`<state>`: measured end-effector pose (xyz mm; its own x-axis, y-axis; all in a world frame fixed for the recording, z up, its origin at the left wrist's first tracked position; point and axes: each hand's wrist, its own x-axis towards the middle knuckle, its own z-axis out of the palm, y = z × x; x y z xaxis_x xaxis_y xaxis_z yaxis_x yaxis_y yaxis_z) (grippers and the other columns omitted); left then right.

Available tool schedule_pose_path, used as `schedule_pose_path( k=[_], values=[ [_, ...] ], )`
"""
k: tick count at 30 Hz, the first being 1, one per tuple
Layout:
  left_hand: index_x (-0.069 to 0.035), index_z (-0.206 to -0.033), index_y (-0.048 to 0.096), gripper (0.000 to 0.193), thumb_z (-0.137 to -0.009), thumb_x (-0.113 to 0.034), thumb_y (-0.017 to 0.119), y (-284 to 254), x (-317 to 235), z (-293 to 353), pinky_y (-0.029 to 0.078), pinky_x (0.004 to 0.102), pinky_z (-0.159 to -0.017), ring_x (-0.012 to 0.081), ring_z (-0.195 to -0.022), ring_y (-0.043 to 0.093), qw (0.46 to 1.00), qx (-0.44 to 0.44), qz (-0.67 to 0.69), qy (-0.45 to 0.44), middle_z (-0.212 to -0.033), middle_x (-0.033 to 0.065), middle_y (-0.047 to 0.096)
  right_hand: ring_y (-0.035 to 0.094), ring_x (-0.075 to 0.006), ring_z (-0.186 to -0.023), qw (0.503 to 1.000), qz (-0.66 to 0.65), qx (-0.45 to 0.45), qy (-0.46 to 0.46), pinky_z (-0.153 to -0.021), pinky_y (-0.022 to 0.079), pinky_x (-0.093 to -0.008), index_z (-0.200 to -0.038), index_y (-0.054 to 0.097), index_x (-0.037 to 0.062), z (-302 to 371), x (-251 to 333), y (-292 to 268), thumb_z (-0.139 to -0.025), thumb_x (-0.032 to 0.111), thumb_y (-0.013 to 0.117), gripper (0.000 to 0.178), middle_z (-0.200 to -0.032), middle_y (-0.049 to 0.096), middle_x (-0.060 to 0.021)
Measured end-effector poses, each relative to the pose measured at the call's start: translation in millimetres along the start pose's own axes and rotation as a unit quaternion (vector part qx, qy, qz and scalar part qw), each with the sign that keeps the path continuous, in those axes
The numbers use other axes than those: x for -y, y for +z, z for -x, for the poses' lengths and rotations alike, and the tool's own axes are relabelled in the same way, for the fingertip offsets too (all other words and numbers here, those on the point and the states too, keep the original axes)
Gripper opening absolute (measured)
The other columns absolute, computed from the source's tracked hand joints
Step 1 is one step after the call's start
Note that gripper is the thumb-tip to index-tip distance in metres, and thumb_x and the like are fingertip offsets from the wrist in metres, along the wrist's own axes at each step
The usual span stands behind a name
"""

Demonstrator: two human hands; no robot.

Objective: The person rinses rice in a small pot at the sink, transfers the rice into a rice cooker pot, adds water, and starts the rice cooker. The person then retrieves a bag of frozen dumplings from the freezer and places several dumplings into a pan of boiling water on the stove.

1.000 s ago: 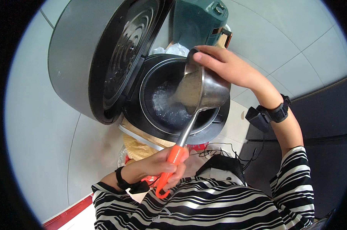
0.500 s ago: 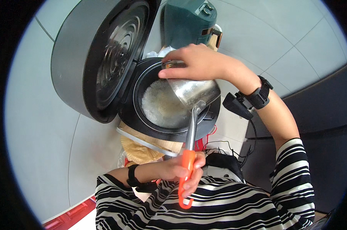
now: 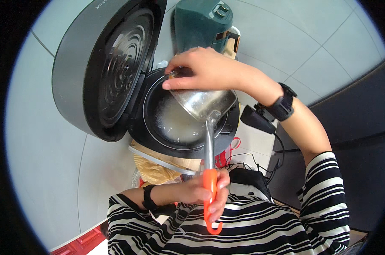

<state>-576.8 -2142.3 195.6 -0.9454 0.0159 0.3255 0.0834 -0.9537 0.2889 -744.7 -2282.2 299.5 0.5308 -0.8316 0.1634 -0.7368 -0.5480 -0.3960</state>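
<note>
My left hand (image 3: 209,193) is wrapped round the orange hooked handle of a large metal ladle (image 3: 201,102). My right hand (image 3: 196,70) reaches over the bowl's far side and grips its rim. Between them the ladle tilts over the black inner pot of a rice cooker (image 3: 220,148), its mouth facing left into the pot. Cloudy, pale liquid (image 3: 179,121) with some shiny spots on its surface lies in the pot. What is inside the ladle is hidden by its wall and my right hand. The cooker's round grey lid (image 3: 71,72) stands raised on the left.
Behind the cooker stands a dark green appliance (image 3: 196,25) with knobs on top. A wooden board (image 3: 158,155) shows under the cooker's front edge, beside crinkled yellowish paper (image 3: 152,170). Thin black cables (image 3: 279,157) hang at the right near a dark cabinet (image 3: 354,127).
The ladle and my right hand have shifted slightly left relative to the pot. White froth on the pot's liquid has thinned, and its surface looks darker and calmer.
</note>
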Motion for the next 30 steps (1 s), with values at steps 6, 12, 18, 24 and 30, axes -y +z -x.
schedule_pose_path(
  k=[6, 12, 18, 24, 30],
  values=[
    [-0.012, -0.091, 0.030, 0.027, -0.080, -0.020, 0.053, 5, -1, -10, 0.047, 0.0367, -0.054, 0.0275, -0.055, 0.056, 0.999, -0.018, 0.042, 0.024, -0.064, 0.0089, 0.050, 0.058, -0.0279, -0.078, 0.993, -0.079, -0.002, -0.089, -0.071, 0.046, -0.0325, -0.091, 0.059, 0.0015, 7, -12, 5, -0.077, 0.035, 0.058, 0.036, -0.081, 0.061, -0.0148],
    [-0.014, -0.096, 0.030, 0.024, -0.084, -0.023, 0.049, 15, 0, -34, 0.047, 0.0371, -0.058, 0.0289, -0.064, 0.056, 0.988, -0.148, -0.032, 0.015, -0.074, 0.0092, 0.049, 0.042, -0.0180, -0.113, 0.963, -0.269, -0.031, 0.001, -0.094, 0.033, -0.0300, -0.114, 0.048, 0.0033, 55, -42, -14, -0.082, 0.025, 0.056, 0.039, -0.118, 0.047, -0.0082],
    [-0.013, -0.098, 0.029, 0.017, -0.088, -0.017, 0.043, 9, 10, -63, 0.047, 0.0383, -0.071, 0.0260, -0.079, 0.056, 0.985, -0.151, -0.040, 0.076, -0.085, 0.0106, 0.048, 0.032, -0.0232, -0.120, 0.921, -0.336, -0.145, 0.136, -0.096, 0.031, -0.0353, -0.131, 0.022, 0.0067, 121, -38, -2, -0.083, 0.029, 0.054, 0.062, -0.133, 0.028, -0.0110],
    [-0.012, -0.101, 0.035, 0.021, -0.088, -0.023, 0.046, -10, 15, -91, 0.045, 0.0417, -0.075, 0.0240, -0.087, 0.053, 0.946, -0.281, -0.084, 0.141, -0.089, 0.0077, 0.046, 0.045, -0.0158, -0.100, 0.796, -0.523, 0.094, 0.288, -0.081, 0.040, -0.0284, -0.129, 0.023, 0.0051, 192, 12, -1, -0.085, 0.033, 0.050, 0.058, -0.119, 0.042, -0.0121],
    [-0.010, -0.103, 0.034, 0.021, -0.090, -0.024, 0.042, -32, 9, -113, 0.045, 0.0337, -0.074, 0.0168, -0.090, 0.049, 0.899, -0.377, -0.185, 0.121, -0.095, 0.0050, 0.043, 0.055, -0.0136, -0.080, 0.804, -0.518, 0.068, 0.284, -0.068, 0.047, -0.0249, -0.131, 0.018, 0.0066, 220, 20, -12, -0.080, 0.005, 0.054, 0.063, -0.098, 0.052, -0.0131]
  ],
)
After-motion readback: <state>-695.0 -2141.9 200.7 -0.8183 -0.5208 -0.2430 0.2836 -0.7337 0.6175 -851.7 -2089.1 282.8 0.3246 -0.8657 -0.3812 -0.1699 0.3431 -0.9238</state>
